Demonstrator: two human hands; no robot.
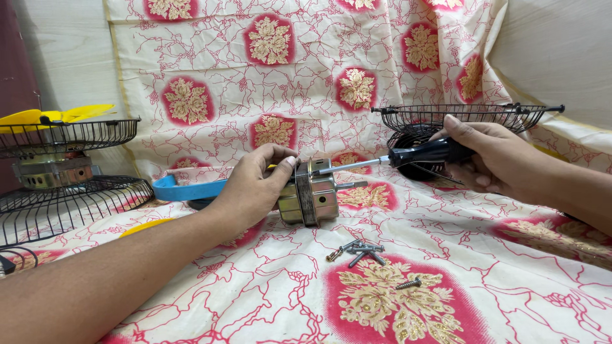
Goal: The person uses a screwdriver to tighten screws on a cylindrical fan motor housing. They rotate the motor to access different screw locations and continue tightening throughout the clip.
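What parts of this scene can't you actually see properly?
Head view, the only one:
- Motor: near end covered by left hand.
- Screwdriver: handle end wrapped in right hand; tip hidden at the motor.
- Screws: too small to count surely.
- Left grille: cut off by the frame edge.
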